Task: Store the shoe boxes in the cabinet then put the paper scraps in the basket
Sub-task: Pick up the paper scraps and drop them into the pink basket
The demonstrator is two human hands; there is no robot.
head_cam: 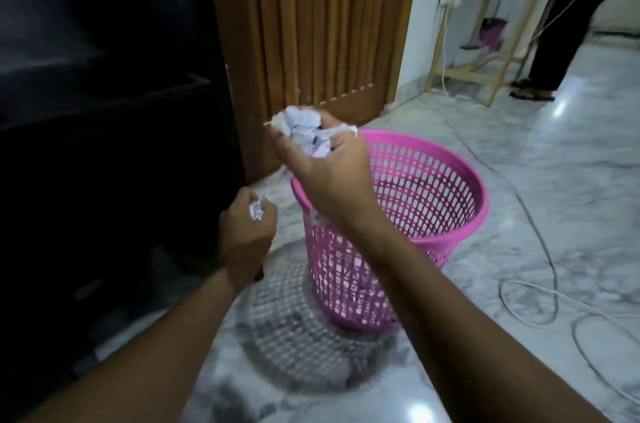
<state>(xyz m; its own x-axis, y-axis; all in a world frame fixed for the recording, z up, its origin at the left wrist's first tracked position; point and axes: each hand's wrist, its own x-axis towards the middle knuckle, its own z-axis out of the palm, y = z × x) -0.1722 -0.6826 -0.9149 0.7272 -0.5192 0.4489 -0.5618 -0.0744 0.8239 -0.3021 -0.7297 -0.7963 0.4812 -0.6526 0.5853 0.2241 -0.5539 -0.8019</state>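
A pink mesh basket (433, 187) stands on the marble floor, leaning slightly to the right. My right hand (332, 177) holds a bunch of crumpled white paper scraps (308, 133) just above the basket's left rim. My left hand (246, 232) is lower and to the left of the basket, and it pinches one small paper scrap (257, 209). White bits show through the mesh low inside the basket. The dark cabinet (104, 111) fills the left side; no shoe boxes are visible.
A wooden slatted door (322, 24) stands behind the basket. A white cable (540, 291) snakes over the floor on the right. A light wooden rack (491, 24) and another person's legs (561, 42) are at the back right.
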